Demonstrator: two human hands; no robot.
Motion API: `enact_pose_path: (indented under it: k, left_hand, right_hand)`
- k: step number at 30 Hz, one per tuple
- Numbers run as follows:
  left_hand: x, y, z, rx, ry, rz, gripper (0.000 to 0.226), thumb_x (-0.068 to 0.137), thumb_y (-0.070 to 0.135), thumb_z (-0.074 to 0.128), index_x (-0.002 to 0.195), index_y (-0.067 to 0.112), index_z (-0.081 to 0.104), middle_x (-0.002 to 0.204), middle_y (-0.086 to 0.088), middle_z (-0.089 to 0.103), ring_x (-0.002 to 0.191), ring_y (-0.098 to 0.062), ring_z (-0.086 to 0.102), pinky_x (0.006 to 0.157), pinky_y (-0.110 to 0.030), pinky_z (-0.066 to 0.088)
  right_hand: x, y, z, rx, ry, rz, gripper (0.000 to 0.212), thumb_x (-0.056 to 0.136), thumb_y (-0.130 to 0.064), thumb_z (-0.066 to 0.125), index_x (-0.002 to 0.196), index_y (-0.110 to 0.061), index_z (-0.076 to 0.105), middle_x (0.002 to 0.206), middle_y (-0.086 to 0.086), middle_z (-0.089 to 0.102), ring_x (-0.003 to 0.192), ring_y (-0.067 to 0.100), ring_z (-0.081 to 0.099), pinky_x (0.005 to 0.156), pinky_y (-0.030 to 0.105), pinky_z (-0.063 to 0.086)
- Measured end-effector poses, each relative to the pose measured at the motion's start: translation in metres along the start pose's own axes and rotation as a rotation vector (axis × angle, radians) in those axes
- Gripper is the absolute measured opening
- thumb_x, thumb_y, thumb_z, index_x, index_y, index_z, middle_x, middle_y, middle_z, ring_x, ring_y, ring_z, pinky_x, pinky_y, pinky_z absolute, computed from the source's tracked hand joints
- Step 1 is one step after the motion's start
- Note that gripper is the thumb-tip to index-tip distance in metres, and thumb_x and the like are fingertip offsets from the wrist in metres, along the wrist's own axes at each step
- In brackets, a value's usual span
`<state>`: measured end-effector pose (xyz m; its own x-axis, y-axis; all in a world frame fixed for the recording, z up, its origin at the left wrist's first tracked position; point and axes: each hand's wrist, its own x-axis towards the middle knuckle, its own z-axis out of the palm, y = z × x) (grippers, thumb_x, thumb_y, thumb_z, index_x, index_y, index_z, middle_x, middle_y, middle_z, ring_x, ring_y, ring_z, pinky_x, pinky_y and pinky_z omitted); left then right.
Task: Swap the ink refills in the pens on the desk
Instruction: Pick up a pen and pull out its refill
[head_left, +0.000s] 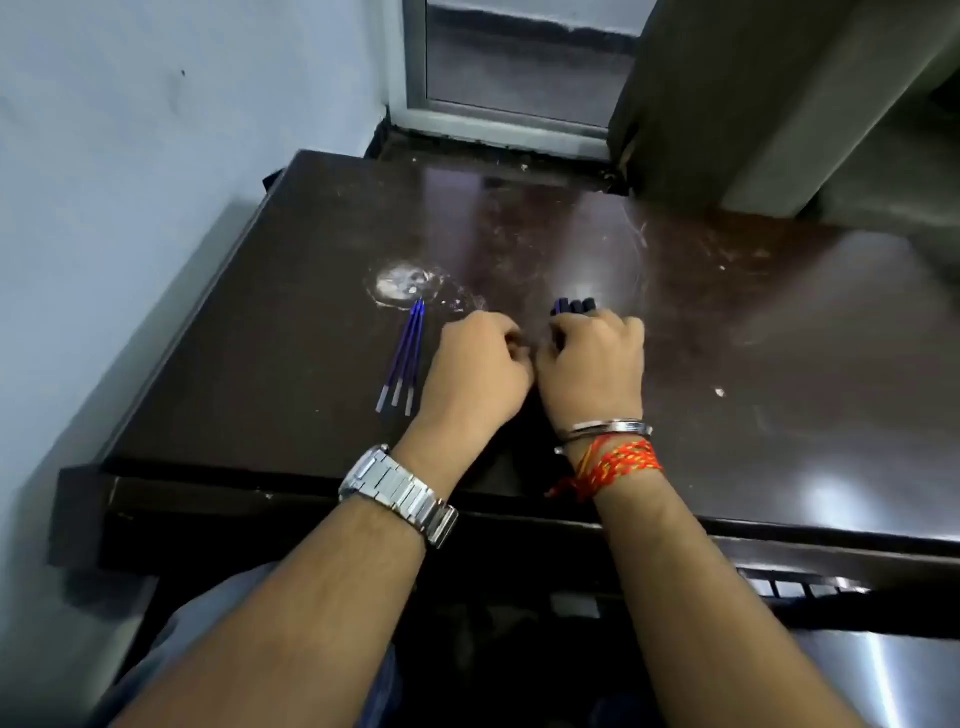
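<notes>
Dark blue pens (574, 305): bundle gripped in right hand (592, 364), fingers curled round, ends poking out past knuckles. Left hand (480, 364) curled, close beside right; contents can't tell. Three thin blue ink refills (402, 358) lie side by side just left, on glossy dark-brown desk (727, 338).

A dark glossy desk (727, 332) stands against a pale blue wall (130, 130) below a window (519, 62).

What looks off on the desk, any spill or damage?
A whitish ring-shaped stain marks the desk just beyond the tips of the three blue refills; pale scuffs spread further right. The refills lie neatly side by side.
</notes>
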<state>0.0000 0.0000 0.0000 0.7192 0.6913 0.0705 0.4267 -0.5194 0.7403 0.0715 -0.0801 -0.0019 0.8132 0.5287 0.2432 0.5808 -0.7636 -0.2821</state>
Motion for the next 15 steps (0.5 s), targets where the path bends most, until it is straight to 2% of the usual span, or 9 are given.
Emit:
enact_pose_path:
  k: [5, 9, 13, 15]
  left_hand:
    - [0.010, -0.011, 0.004, -0.066, 0.017, -0.092, 0.022, 0.086, 0.020, 0.072, 0.106, 0.014, 0.075, 0.084, 0.004, 0.073, 0.085, -0.011, 0.069, 0.073, -0.020, 0.050]
    - [0.013, -0.011, 0.007, -0.098, 0.044, -0.105, 0.019, 0.086, 0.022, 0.074, 0.102, 0.014, 0.076, 0.078, 0.007, 0.071, 0.080, -0.009, 0.068, 0.069, -0.018, 0.047]
    - [0.008, -0.007, 0.010, -0.099, 0.036, -0.093, 0.011, 0.086, 0.022, 0.074, 0.092, 0.014, 0.076, 0.070, 0.011, 0.067, 0.074, -0.006, 0.066, 0.063, -0.016, 0.050]
    - [0.007, -0.007, 0.012, -0.096, 0.026, -0.088, 0.010, 0.086, 0.022, 0.073, 0.092, 0.015, 0.076, 0.068, 0.013, 0.063, 0.068, -0.002, 0.062, 0.057, -0.006, 0.043]
  right_hand:
    - [0.005, 0.012, -0.002, 0.037, -0.056, 0.064, 0.020, 0.085, -0.022, 0.060, 0.096, -0.010, 0.072, 0.098, 0.013, 0.069, 0.096, 0.036, 0.052, 0.078, 0.033, 0.041]
    - [0.007, 0.016, -0.007, 0.179, -0.018, 0.100, 0.017, 0.081, -0.020, 0.066, 0.094, -0.013, 0.074, 0.090, 0.008, 0.072, 0.097, 0.033, 0.057, 0.078, 0.033, 0.046]
    - [0.001, 0.015, -0.007, 0.057, -0.037, 0.147, 0.023, 0.079, -0.034, 0.066, 0.092, -0.016, 0.072, 0.089, 0.011, 0.068, 0.094, 0.034, 0.056, 0.071, 0.034, 0.048]
    - [-0.001, 0.013, -0.005, 0.025, -0.064, 0.173, 0.024, 0.081, -0.035, 0.063, 0.094, -0.017, 0.071, 0.092, 0.014, 0.066, 0.090, 0.035, 0.059, 0.068, 0.033, 0.047]
